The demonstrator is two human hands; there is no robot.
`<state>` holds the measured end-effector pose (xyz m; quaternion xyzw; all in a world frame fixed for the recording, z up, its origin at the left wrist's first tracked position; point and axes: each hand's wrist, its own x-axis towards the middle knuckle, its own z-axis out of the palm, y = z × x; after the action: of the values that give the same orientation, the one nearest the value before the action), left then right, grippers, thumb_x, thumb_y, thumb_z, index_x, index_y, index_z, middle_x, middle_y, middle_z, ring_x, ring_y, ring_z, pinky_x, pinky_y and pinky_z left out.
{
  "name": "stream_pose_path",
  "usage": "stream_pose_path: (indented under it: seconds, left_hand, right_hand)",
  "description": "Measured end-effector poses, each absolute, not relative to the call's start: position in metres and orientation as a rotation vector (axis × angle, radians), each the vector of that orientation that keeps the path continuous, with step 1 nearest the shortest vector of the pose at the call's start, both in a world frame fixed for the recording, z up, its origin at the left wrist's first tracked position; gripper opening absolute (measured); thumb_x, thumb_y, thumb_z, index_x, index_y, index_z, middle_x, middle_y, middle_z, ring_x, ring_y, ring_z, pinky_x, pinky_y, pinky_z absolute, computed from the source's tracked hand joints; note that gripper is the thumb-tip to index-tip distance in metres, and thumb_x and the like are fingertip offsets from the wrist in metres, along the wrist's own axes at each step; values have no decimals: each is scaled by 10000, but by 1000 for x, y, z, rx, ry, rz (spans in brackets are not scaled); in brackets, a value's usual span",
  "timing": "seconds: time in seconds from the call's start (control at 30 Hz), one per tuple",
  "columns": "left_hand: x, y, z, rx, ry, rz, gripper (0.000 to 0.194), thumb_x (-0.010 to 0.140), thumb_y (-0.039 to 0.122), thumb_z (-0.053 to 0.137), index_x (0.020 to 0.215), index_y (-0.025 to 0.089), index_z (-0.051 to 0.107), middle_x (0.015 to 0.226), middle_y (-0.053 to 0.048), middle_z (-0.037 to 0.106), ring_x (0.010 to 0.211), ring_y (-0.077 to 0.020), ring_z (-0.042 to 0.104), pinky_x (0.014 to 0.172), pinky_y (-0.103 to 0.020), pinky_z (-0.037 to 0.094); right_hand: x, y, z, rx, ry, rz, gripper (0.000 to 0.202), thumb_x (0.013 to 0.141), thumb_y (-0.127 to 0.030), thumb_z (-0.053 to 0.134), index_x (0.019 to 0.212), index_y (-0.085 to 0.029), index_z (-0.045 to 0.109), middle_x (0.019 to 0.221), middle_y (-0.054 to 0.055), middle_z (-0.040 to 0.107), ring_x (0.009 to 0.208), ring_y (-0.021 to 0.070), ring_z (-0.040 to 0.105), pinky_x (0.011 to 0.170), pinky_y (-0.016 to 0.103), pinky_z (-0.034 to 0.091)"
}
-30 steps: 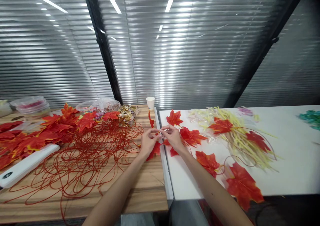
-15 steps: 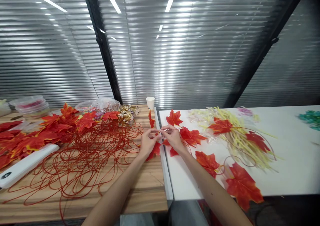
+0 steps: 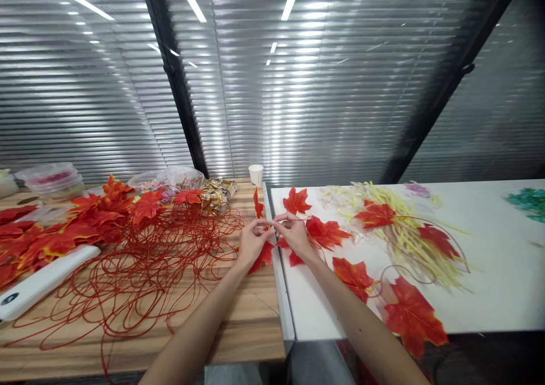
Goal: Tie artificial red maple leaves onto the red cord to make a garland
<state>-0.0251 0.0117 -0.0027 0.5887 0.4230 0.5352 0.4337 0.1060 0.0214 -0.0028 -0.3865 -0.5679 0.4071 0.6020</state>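
Observation:
My left hand [image 3: 252, 241] and my right hand [image 3: 294, 236] meet fingertip to fingertip above the seam between the two tabletops. Both are pinched on red cord, which is very thin where it passes between the fingers. Red maple leaves surround them: one [image 3: 297, 201] behind my right hand, another [image 3: 326, 233] just right of it, and one [image 3: 264, 256] partly hidden below the fingers. Farther right, cord links more leaves, including a large one [image 3: 415, 315] overhanging the front edge. A big tangle of red cord [image 3: 157, 260] spreads to the left of my left hand.
On the wooden table [image 3: 251, 328] are piled leaves [image 3: 85, 226], a white bar-shaped object [image 3: 46, 283], plastic tubs [image 3: 53, 181], gold wrappers [image 3: 217, 195] and a paper cup [image 3: 256, 175]. Yellow strips [image 3: 404, 243] and green pieces [image 3: 530, 203] lie on the white table [image 3: 502, 271].

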Motion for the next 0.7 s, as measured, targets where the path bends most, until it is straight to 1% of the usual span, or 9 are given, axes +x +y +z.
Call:
stream_pose_path:
  seconds: [0.7]
  left_hand:
    - [-25, 13, -2, 1491, 1065, 1320, 225, 653, 239, 621, 859, 155, 583, 613, -11, 634, 604, -156, 623, 575, -241, 482]
  right_hand:
    - [106, 25, -9, -865, -1336, 926, 182, 675, -317, 634, 726, -166, 546, 760, 18, 581, 459, 81, 517, 416, 202, 411]
